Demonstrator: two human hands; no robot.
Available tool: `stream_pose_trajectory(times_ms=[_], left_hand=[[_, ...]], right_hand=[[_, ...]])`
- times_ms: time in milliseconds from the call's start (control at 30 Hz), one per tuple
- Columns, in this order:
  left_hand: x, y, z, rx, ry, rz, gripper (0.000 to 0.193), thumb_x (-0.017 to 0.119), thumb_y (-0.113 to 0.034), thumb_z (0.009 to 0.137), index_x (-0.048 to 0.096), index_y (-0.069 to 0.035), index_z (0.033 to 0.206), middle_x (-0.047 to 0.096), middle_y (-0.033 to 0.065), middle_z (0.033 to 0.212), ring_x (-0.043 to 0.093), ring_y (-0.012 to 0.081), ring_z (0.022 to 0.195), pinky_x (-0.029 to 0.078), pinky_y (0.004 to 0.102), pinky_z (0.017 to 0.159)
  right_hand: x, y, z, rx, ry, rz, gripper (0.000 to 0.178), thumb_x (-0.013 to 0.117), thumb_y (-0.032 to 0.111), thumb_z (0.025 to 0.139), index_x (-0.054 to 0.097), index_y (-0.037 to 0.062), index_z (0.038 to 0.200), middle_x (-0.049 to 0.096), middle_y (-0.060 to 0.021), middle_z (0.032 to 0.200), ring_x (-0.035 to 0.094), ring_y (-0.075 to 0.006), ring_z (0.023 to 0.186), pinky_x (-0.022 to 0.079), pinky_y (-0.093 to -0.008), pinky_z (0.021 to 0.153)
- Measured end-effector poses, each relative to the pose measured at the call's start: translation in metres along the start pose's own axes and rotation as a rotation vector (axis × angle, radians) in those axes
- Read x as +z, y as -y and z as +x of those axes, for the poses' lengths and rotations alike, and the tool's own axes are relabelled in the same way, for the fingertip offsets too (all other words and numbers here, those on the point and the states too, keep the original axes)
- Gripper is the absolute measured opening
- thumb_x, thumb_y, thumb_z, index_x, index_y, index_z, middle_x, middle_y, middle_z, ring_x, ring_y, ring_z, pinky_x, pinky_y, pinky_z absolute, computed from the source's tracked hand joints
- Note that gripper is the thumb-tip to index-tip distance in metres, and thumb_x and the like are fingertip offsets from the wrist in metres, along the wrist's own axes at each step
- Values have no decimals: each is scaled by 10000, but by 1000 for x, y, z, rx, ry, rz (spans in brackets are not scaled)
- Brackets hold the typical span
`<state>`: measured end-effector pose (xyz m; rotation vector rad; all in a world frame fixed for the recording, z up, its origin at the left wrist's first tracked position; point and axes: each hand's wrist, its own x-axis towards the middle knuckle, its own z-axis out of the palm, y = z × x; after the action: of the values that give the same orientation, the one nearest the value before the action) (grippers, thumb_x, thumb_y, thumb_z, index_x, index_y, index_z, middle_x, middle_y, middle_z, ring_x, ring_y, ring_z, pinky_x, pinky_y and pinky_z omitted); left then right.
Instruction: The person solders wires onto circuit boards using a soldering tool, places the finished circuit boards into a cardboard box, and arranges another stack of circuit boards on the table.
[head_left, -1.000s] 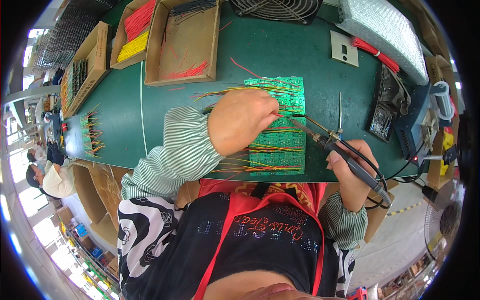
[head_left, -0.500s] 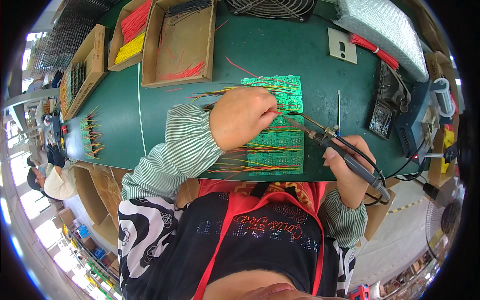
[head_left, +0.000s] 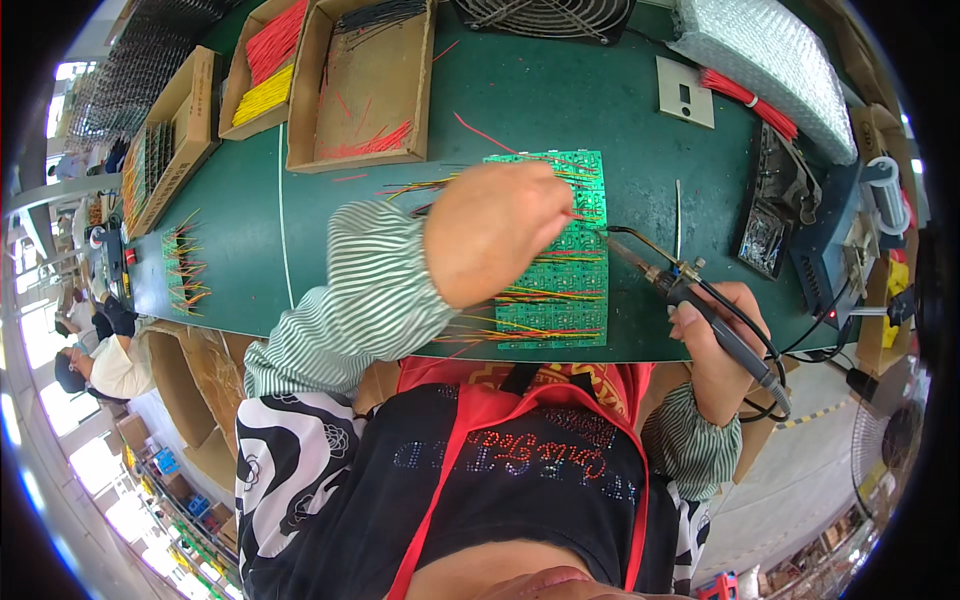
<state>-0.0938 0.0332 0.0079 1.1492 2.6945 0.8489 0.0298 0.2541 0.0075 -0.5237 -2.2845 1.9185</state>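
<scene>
A green circuit board panel (head_left: 562,276) lies on the bench before me, with rows of red, yellow and black wires reaching out past its left side. Over its upper part my left hand (head_left: 500,228) is closed in a pinch. A bit of red wire (head_left: 583,217) shows at its fingertips, which are partly hidden by the hand. My right hand (head_left: 722,325) grips a soldering iron (head_left: 728,340) with a thin curved solder feed tube (head_left: 640,238) fixed to it. The iron's tip points at the panel's right side, close to the left fingertips.
Cardboard trays (head_left: 428,110) of red, yellow and black wires stand at the back left. A fan (head_left: 545,15) sits at the back. To the right are a black tray (head_left: 765,235), a blue soldering station (head_left: 835,250) and a red wire bundle (head_left: 750,98). Another person (head_left: 115,365) sits far left.
My right hand and the soldering iron have shifted right, drawing the tip toward the panel's right edge. My left hand has moved slightly up and right, still pinching.
</scene>
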Motion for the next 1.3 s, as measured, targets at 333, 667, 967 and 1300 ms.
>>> stream_pose_trajectory(times_ms=[333,667,967,1300], left_hand=[[24,6,8,-8,127,-66,126,614,-154,777,611,-28,773,605,107,762,586,286,743,464,386,667],[26,6,10,22,113,-46,124,613,-151,777,612,-26,770,603,108,748,587,289,727,466,388,657],[20,2,5,31,134,22,114,603,-149,779,623,-37,779,595,106,763,586,283,724,466,390,649],[-21,-3,-50,-151,167,-133,74,627,-86,785,619,-27,830,593,96,768,586,261,704,459,345,606]], right_hand=[[2,0,1,56,-14,50,169,669,11,724,590,-32,867,603,-43,677,553,-70,588,438,-190,543],[0,-6,4,-36,-7,-54,171,678,17,719,593,-29,860,601,-37,666,549,-65,579,435,-188,539],[-5,3,-5,42,-23,55,175,676,17,720,587,-36,861,611,-58,672,564,-75,590,443,-192,536],[5,2,-24,-57,106,-88,203,718,46,670,605,-2,831,630,-47,695,575,-80,608,470,-229,577]])
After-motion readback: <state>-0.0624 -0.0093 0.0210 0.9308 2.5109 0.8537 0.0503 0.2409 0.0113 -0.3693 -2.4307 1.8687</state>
